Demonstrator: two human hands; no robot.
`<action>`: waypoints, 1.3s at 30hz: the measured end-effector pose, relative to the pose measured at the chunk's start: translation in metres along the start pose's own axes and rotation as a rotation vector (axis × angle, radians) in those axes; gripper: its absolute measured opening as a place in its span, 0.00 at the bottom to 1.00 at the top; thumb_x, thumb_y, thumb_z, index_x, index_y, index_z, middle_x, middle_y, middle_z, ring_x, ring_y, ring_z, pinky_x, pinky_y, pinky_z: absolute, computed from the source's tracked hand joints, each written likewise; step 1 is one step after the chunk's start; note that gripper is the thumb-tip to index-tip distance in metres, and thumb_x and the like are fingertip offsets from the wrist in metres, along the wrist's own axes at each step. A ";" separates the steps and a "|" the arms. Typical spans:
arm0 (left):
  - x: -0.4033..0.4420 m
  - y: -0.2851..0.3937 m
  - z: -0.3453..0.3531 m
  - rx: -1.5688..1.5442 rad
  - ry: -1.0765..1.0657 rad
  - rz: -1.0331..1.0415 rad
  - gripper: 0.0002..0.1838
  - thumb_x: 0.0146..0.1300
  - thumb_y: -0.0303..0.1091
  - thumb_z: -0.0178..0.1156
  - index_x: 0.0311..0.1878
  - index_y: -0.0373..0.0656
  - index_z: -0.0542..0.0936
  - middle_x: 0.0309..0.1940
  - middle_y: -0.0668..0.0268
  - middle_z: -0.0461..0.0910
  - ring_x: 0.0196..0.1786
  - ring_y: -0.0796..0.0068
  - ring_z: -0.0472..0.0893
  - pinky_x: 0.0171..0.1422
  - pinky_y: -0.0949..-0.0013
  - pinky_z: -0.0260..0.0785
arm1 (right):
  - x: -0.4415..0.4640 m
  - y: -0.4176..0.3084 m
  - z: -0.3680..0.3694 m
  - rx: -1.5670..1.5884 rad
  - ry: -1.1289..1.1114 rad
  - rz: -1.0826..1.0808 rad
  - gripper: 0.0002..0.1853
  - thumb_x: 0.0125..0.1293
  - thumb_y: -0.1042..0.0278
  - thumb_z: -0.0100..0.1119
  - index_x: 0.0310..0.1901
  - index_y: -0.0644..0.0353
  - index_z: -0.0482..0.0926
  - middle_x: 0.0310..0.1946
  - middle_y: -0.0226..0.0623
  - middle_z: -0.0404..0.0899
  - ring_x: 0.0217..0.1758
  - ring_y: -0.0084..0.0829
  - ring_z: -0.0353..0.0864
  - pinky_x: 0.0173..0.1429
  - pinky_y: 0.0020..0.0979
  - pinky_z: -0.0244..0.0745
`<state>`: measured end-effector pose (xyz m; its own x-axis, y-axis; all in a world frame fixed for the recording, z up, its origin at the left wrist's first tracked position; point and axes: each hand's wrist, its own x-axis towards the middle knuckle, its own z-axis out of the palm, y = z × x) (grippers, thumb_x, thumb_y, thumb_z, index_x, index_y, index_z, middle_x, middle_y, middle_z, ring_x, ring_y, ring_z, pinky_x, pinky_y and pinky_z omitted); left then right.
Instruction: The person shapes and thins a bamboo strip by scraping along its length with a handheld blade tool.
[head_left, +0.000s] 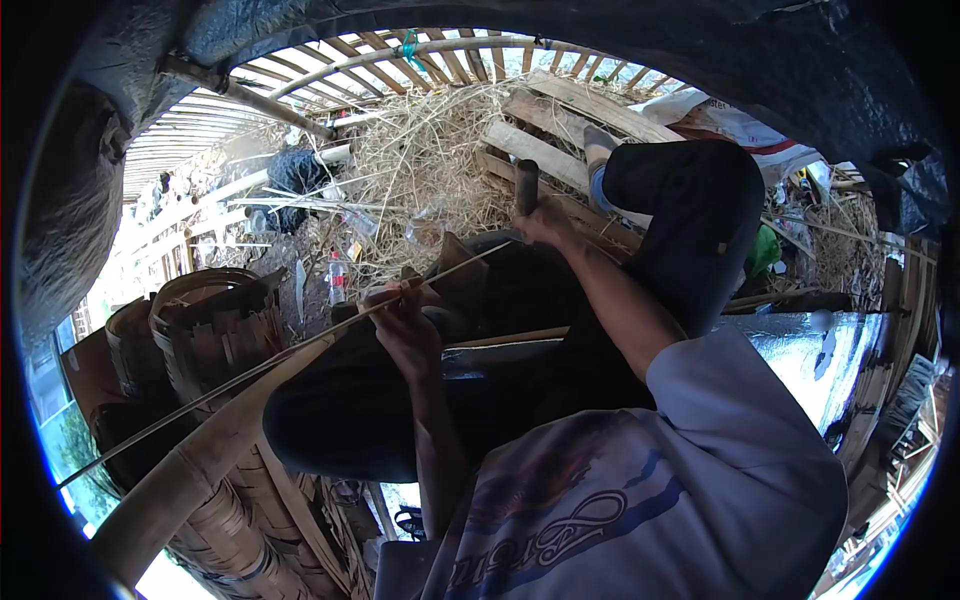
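Observation:
My left hand is closed around a long thin bamboo strip, pinching it in front of my bent knee. One end of the strip runs far out to the lower left; the other slants up toward my right hand. That hand is wrapped around the thick, round wooden handle of a tool, whose top sticks up above the fist. The tool's working end is hard to make out against the dark trousers. A brown flat piece lies over my leg between the two hands.
Woven bamboo baskets stand at the left, beside a thick bamboo pole. Straw shavings and wooden boards cover the ground ahead. A plastic bottle is near the left. Bamboo slat fencing curves behind.

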<state>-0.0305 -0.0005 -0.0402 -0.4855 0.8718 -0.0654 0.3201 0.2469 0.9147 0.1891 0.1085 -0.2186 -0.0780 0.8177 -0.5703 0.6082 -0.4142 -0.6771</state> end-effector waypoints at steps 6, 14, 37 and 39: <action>0.002 -0.007 0.001 -0.058 0.016 0.008 0.08 0.65 0.25 0.53 0.43 0.37 0.64 0.37 0.52 0.80 0.42 0.66 0.82 0.42 0.69 0.73 | -0.003 -0.027 -0.025 -0.115 0.252 -0.146 0.14 0.45 0.57 0.61 0.23 0.61 0.80 0.22 0.42 0.81 0.31 0.37 0.83 0.40 0.34 0.76; 0.001 0.006 0.008 -0.052 0.067 -0.026 0.09 0.65 0.27 0.55 0.42 0.35 0.65 0.35 0.51 0.80 0.41 0.67 0.82 0.41 0.70 0.74 | -0.024 -0.038 -0.026 0.017 0.146 -0.128 0.14 0.48 0.58 0.60 0.25 0.61 0.80 0.23 0.42 0.82 0.33 0.37 0.83 0.43 0.34 0.76; 0.000 0.008 0.010 0.073 0.124 -0.048 0.13 0.64 0.32 0.59 0.40 0.35 0.66 0.30 0.56 0.78 0.34 0.69 0.81 0.36 0.69 0.74 | -0.056 -0.075 -0.033 0.262 -0.081 -0.230 0.10 0.48 0.62 0.62 0.30 0.58 0.81 0.29 0.40 0.83 0.36 0.36 0.83 0.43 0.34 0.77; -0.001 0.006 0.009 0.048 0.121 -0.048 0.13 0.64 0.32 0.59 0.40 0.35 0.66 0.31 0.55 0.78 0.34 0.70 0.81 0.36 0.69 0.74 | -0.051 -0.060 -0.013 0.237 -0.051 -0.234 0.10 0.48 0.62 0.62 0.30 0.58 0.81 0.29 0.39 0.83 0.36 0.35 0.83 0.43 0.33 0.76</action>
<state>-0.0205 0.0045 -0.0381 -0.5951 0.8016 -0.0572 0.3314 0.3096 0.8912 0.1669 0.0968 -0.1433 -0.2368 0.8832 -0.4049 0.3687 -0.3040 -0.8785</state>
